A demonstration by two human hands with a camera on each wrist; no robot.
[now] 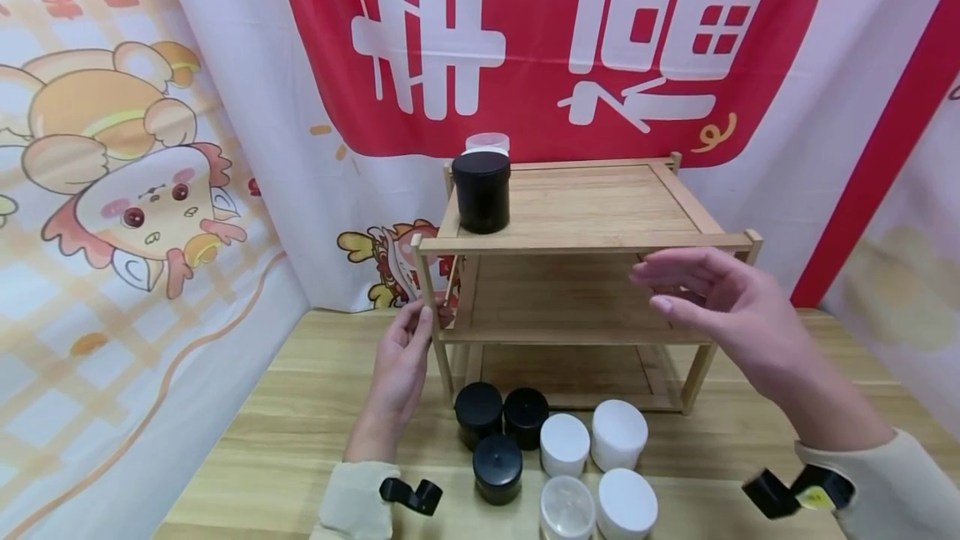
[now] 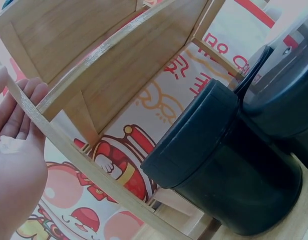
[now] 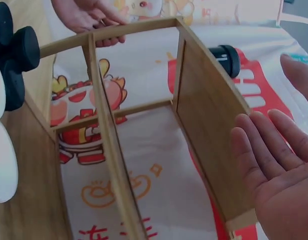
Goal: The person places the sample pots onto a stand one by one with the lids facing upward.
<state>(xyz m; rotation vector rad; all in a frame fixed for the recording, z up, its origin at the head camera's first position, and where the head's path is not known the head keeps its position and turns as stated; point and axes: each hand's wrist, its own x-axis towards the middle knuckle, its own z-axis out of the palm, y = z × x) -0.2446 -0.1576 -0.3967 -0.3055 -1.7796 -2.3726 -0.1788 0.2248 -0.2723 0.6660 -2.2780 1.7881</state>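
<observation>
Head view: Wooden rack (image 1: pixel 585 338) stands on the table (image 1: pixel 277 440). On its top shelf (image 1: pixel 615 198), at the left end, a black jar (image 1: pixel 482 194) with a clear jar (image 1: pixel 487 141) partly hidden behind it. In front, on the table: three black jars (image 1: pixel 497 469), three white jars (image 1: pixel 626 502) and one clear tub (image 1: pixel 567 508). Left hand (image 1: pixel 399 365) pinches the rack's left front post (image 1: pixel 426 282), thumb to the near side. Right hand (image 1: pixel 731 307) holds nothing; fingers extended, thumb apart, near the rack's right front corner.

Estimate: two containers up, seven on the table; if all belong on the rack, work is at an early stage.

Left wrist view: fingers curl behind the post, confirming the pinch. Dark jars nearby, lids on.

Right wrist view: palm spread beside the top shelf; contact cannot be told. The shelved black jar lies beyond the fingers.
</observation>
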